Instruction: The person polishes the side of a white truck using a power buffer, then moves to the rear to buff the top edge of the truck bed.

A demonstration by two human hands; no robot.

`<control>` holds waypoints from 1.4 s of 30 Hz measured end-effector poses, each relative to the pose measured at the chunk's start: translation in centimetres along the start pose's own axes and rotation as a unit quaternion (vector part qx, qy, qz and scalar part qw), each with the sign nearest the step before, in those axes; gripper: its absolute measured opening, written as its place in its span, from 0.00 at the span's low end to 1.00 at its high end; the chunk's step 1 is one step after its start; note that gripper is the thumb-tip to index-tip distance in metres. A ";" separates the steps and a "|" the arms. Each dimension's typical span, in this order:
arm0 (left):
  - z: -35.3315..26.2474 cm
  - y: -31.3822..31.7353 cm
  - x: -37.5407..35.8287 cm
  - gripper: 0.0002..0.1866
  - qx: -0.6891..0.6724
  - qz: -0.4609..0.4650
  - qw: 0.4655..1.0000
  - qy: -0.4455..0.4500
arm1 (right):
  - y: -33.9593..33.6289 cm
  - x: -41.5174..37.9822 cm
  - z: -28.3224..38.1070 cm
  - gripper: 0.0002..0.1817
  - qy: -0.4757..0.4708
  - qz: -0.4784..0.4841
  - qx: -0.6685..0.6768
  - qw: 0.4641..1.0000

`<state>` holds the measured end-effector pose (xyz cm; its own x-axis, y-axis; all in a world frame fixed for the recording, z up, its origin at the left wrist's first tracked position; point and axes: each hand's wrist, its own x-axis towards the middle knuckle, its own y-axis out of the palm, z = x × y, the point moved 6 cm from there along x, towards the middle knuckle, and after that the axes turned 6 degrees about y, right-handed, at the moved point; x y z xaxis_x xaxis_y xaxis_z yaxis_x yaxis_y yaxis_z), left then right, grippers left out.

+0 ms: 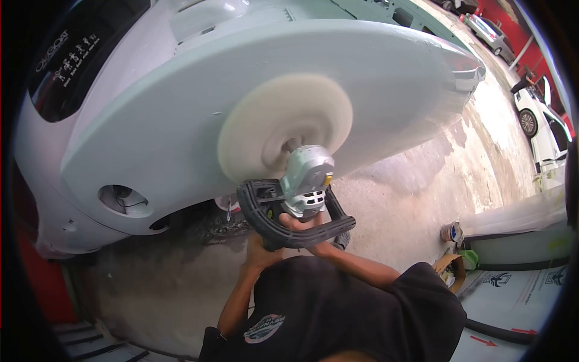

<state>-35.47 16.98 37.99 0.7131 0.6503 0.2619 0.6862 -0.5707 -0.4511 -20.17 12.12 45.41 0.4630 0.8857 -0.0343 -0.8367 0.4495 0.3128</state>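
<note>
A silver-and-black car polisher [309, 175] is in front of me, its large cream buffing pad [253, 127] blurred by spinning. The pad is against a pale, glossy car body panel [175, 114]. My right hand [304, 223] is closed around the polisher's body behind the silver head, inside the black loop handle [256, 217]. Just under that handle's lower left part, my left hand [260, 254] is closed on the polisher; the handle hides most of its fingers. A round opening [123, 200] shows in the panel to the left.
A dark car window with stickers [69, 60] is at upper left. To the right are a paint can [451, 231], a cardboard box [449, 268] and plastic-wrapped sheets [512, 295]. Farther off, a person [526, 81] stands near a white car [543, 130] on the concrete floor [386, 205].
</note>
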 end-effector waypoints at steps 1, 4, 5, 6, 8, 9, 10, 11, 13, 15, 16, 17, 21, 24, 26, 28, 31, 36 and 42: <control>1.1 -0.9 -1.4 0.19 0.038 0.011 0.999 -0.013 | 2.1 -0.3 0.3 0.30 0.065 0.031 0.024 0.997; 3.6 -2.8 -4.7 0.19 0.098 0.005 0.995 -0.021 | 5.7 -0.7 -0.9 0.52 0.029 0.057 -0.029 0.998; 3.8 -3.3 -5.6 0.19 0.083 -0.023 0.996 -0.007 | 6.8 -0.9 -1.1 0.60 0.008 0.065 -0.040 0.997; 3.9 -3.6 -6.3 0.19 0.068 -0.052 0.996 0.007 | 7.1 -0.9 -0.4 0.64 -0.069 0.059 -0.019 0.996; 4.0 -4.4 -7.3 0.16 0.005 -0.109 0.994 -0.024 | 7.4 -0.6 1.1 0.71 -0.189 0.054 0.025 0.980; 5.1 -4.3 -8.3 0.16 -0.024 -0.123 0.991 -0.037 | 7.7 -0.3 2.6 0.70 -0.247 0.049 0.028 0.968; 5.3 -4.3 -8.6 0.14 -0.028 -0.133 0.990 -0.035 | 8.1 0.0 4.6 0.68 -0.302 0.043 0.031 0.952; 5.5 -4.4 -8.9 0.13 -0.031 -0.143 0.989 -0.033 | 8.3 0.2 6.5 0.67 -0.357 0.036 0.034 0.933; 4.7 -4.7 -8.6 0.07 0.014 -0.151 0.988 0.003 | 9.1 1.0 9.8 0.61 -0.451 0.106 -0.033 0.886; 5.1 -3.7 -9.7 0.06 0.001 -0.126 0.984 -0.125 | 9.6 1.2 11.7 0.44 -0.522 0.113 -0.062 0.843; 4.6 -3.1 -9.9 0.05 -0.006 -0.113 0.976 -0.188 | 9.3 1.4 11.9 0.40 -0.532 0.119 -0.047 0.837; 2.9 -2.8 -9.1 0.05 -0.013 -0.145 0.979 -0.142 | 8.9 1.6 12.2 0.38 -0.542 0.125 -0.032 0.830; -5.2 -1.3 -4.5 0.06 -0.049 -0.157 0.980 -0.108 | 6.0 1.6 13.5 0.28 -0.550 0.112 0.013 0.827; -5.4 1.1 -3.6 0.10 -0.061 -0.132 0.983 -0.108 | 2.7 1.3 15.1 0.22 -0.555 0.101 -0.004 0.825; -6.7 2.8 -2.3 0.13 -0.039 -0.120 0.989 -0.072 | -0.4 1.5 15.6 0.23 -0.563 0.092 -0.019 0.821; -7.6 4.4 -1.1 0.16 -0.048 -0.088 0.991 -0.093 | -3.4 1.3 15.9 0.24 -0.556 0.041 0.008 0.830; -10.2 5.9 1.1 0.20 -0.022 -0.023 0.993 -0.111 | -7.8 0.8 17.1 0.23 -0.529 -0.018 0.014 0.848; -12.5 7.2 4.3 0.27 -0.071 0.013 0.995 -0.069 | -11.4 1.2 18.5 0.22 -0.522 -0.096 0.034 0.847; -9.6 4.6 1.0 0.25 -0.040 -0.013 0.988 -0.151 | -5.9 1.1 18.6 0.23 -0.533 -0.035 0.000 0.845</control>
<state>-30.16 10.18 44.38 0.6275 0.7786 0.0020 0.7219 -0.5808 -0.3763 -9.30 8.29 61.17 0.5121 0.2478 0.8224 -0.7961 0.4965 0.3461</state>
